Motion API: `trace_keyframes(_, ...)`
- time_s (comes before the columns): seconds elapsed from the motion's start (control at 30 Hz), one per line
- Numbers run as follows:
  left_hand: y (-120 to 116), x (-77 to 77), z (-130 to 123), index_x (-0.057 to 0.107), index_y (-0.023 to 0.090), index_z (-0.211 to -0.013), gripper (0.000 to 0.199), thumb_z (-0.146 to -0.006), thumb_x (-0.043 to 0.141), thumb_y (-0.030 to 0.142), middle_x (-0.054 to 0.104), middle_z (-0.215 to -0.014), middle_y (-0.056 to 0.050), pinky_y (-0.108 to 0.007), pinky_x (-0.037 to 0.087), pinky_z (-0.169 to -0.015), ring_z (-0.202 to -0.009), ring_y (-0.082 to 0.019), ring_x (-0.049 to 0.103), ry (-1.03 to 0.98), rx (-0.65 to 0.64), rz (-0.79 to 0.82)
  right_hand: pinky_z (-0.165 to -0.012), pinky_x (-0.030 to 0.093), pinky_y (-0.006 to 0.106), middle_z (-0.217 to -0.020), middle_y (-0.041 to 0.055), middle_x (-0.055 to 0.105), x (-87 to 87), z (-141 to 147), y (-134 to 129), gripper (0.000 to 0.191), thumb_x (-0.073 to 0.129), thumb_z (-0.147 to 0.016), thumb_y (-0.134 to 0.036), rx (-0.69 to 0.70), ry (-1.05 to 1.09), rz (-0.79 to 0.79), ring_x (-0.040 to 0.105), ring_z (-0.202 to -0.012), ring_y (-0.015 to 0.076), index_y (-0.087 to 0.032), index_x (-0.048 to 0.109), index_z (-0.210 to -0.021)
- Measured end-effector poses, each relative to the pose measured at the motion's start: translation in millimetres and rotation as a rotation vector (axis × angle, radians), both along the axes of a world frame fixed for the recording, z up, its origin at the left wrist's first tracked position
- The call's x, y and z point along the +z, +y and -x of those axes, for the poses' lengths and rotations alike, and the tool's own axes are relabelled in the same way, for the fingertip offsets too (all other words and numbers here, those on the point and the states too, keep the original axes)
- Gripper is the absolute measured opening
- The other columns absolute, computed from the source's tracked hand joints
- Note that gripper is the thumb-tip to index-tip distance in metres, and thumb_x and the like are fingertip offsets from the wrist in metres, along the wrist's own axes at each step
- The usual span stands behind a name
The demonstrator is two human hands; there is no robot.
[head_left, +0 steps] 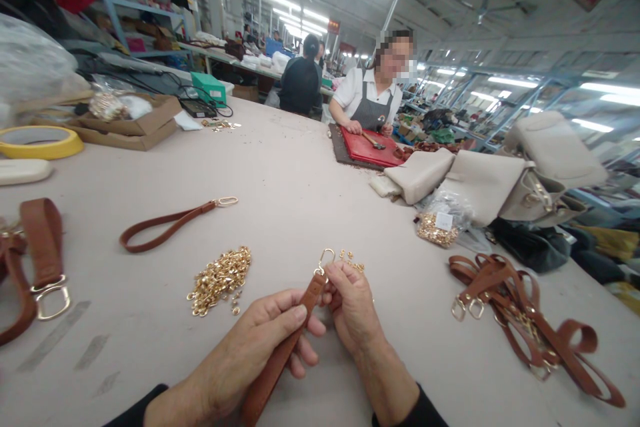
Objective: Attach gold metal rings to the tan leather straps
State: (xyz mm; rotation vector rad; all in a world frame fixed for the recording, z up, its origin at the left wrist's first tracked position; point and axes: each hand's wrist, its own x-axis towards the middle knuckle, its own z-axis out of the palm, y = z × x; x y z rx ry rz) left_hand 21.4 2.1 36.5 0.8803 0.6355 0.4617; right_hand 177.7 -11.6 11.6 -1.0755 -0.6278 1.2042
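Note:
A brown leather strap [280, 363] slants up from the bottom edge, with a gold clasp [327, 257] at its far end. My left hand [270, 333] is closed around the strap, thumb on top. My right hand [350, 303] pinches near the clasp end; whether its fingers hold the strap's edge or a small part is hidden. Just beyond lie a few small gold pieces [357, 265]. Left of my hands is a heap of small gold rivets or studs [223, 280]. Behind it a looped brown wrist strap [170, 223] with a gold clasp rests on the table.
Brown straps with gold buckles lie at right [530, 320] and far left [43, 247]. Behind are a bag of gold hardware [440, 227], beige handbags [487, 183], yellow tape [43, 142] and a cardboard box [145, 123]. Across the table, a person [373, 100] works at a red pad [367, 147].

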Motion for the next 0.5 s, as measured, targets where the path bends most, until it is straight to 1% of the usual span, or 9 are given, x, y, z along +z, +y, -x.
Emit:
trace_keyframes(0.13, 0.6, 1.3, 0.4, 0.065, 0.015, -0.107, 0.028, -0.088, 0.059, 0.035, 0.069, -0.084, -0.004, -0.02, 0.051, -0.054, -0.058, -0.01, 0.063, -0.01, -0.009, 0.013, -0.046, 0.039, 0.018, -0.055, -0.0036, 0.055, 0.7, 0.3, 0.1, 0.029, 0.072, -0.078, -0.039, 0.005, -0.004, -0.001, 0.049, -0.046, 0.0071, -0.016, 0.059, -0.067)
trace_keyframes(0.33, 1.2, 0.5, 1.4, 0.065, 0.014, -0.109, 0.03, -0.087, 0.06, 0.034, 0.07, -0.083, -0.005, -0.02, 0.05, -0.055, -0.058, -0.01, 0.062, -0.006, -0.004, 0.0, -0.048, 0.04, 0.018, -0.056, -0.0032, 0.056, -1.0, 0.6, 0.5, 0.028, 0.07, -0.08, -0.038, 0.023, 0.011, -0.013, 0.05, -0.048, 0.0073, -0.016, 0.058, -0.067)
trace_keyframes(0.4, 1.7, -1.1, 1.4, 0.065, 0.014, -0.107, 0.029, -0.087, 0.06, 0.035, 0.07, -0.083, -0.005, -0.02, 0.049, -0.055, -0.057, -0.01, 0.062, -0.009, -0.002, -0.01, -0.048, 0.04, 0.018, -0.057, -0.0033, 0.056, -2.2, 1.2, 0.1, 0.029, 0.07, -0.081, -0.039, 0.017, 0.011, -0.013, 0.049, -0.048, 0.0074, -0.016, 0.058, -0.068)
trace_keyframes(0.5, 2.8, -3.2, 1.1, 0.066, 0.014, -0.097, 0.025, -0.088, 0.059, 0.036, 0.07, -0.083, -0.005, -0.02, 0.049, -0.055, -0.057, -0.009, 0.062, -0.019, -0.008, -0.026, -0.044, 0.039, 0.018, -0.058, -0.0037, 0.056, -2.9, 1.8, -0.8, 0.029, 0.068, -0.082, -0.042, 0.036, -0.009, 0.009, 0.048, -0.047, 0.0075, -0.018, 0.058, -0.072)
